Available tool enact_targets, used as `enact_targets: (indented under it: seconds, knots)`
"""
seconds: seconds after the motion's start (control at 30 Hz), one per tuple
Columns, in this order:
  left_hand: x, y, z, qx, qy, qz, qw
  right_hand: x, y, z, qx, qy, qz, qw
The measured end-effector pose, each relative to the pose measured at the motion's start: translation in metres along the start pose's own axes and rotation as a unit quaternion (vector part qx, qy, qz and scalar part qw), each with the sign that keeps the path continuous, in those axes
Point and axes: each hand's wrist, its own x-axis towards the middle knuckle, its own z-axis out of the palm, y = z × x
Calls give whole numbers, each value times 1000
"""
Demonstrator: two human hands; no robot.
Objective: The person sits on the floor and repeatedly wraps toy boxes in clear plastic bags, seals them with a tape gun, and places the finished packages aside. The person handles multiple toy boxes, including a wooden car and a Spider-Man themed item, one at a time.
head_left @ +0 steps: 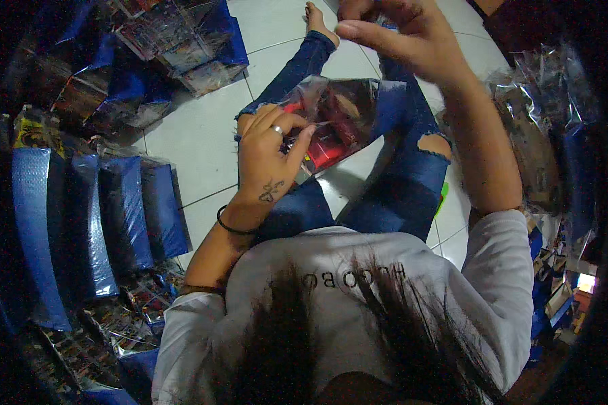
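I sit on a white tiled floor [203, 145] with my legs in torn blue jeans [398, 189] stretched out. My left hand [267, 152], with a ring and a black wristband, grips the edge of a clear plastic packet [341, 118] with red printed contents that lies across my lap. My right hand [398, 34] is raised above the packet near the top of the view. Its fingers are pinched together on something small that I cannot make out.
Blue-backed packets [108, 216] stand in a row on my left, with more printed packets in piles at the upper left [182, 40] and lower left [108, 331]. A heap of clear packets [540, 128] lies on my right.
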Motion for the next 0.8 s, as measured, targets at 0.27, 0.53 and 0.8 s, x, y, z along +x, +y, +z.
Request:
enact_targets:
  seconds: [0.27, 0.53, 0.8]
  knots:
    - [0, -3, -15, -147, 27, -54, 987, -18, 48, 6, -68, -236, -19, 969]
    - [-3, -5, -20, 5, -2, 101, 995, -13, 28, -7, -52, -133, -100, 985]
    - [7, 1, -3, -156, 31, -76, 984, -21, 48, 16, -19, -159, -41, 986]
